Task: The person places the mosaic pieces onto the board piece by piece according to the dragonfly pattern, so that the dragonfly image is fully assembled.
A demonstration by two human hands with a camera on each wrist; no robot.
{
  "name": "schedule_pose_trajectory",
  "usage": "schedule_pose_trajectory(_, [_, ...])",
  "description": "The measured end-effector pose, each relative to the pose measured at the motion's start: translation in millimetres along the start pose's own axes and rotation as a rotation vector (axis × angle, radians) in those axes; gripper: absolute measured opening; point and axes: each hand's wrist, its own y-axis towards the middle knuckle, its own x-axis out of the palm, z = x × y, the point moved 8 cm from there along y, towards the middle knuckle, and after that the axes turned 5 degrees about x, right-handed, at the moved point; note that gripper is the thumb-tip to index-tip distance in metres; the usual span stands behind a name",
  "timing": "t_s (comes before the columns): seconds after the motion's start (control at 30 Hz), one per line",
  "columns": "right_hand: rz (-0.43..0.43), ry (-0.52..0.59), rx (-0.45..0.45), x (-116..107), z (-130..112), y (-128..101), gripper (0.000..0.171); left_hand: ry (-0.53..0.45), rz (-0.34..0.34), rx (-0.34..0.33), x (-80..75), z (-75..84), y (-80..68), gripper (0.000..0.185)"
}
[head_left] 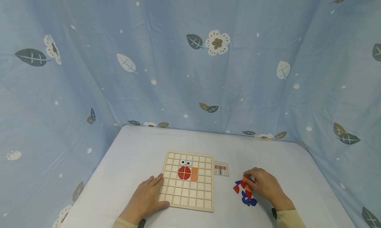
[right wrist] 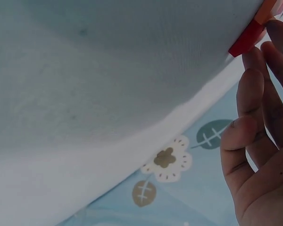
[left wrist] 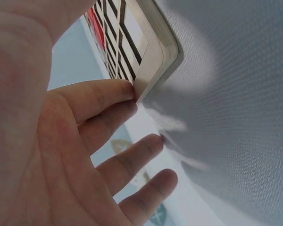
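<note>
A wooden grid board [head_left: 190,201] lies on the table, with two eye discs [head_left: 186,163], a red circle of quarter pieces [head_left: 184,172] and orange squares [head_left: 194,174] set in it. My left hand [head_left: 146,196] rests at its near left corner, fingers spread along the left edge and thumb at the near edge; in the left wrist view its fingertips [left wrist: 125,89] touch the frame. Over a loose pile, my right hand [head_left: 265,183] touches orange pieces [head_left: 248,188] and red pieces [right wrist: 246,41] with its fingertips. Whether it pinches one is hidden.
A small pattern card [head_left: 221,169] with a coloured grid picture lies right of the board. Blue rounded pieces [head_left: 248,200] and a red quarter piece [head_left: 236,189] lie around the right hand. Blue printed cloth [head_left: 208,89] hangs behind the white table [head_left: 253,148].
</note>
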Motion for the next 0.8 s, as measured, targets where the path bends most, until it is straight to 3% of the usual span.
schedule_pose_trajectory(0.8, [0.01, -0.016, -0.021, -1, 1, 16, 0.024, -0.001, 0.001, 0.002, -0.8, -0.2, 0.1, 0.094])
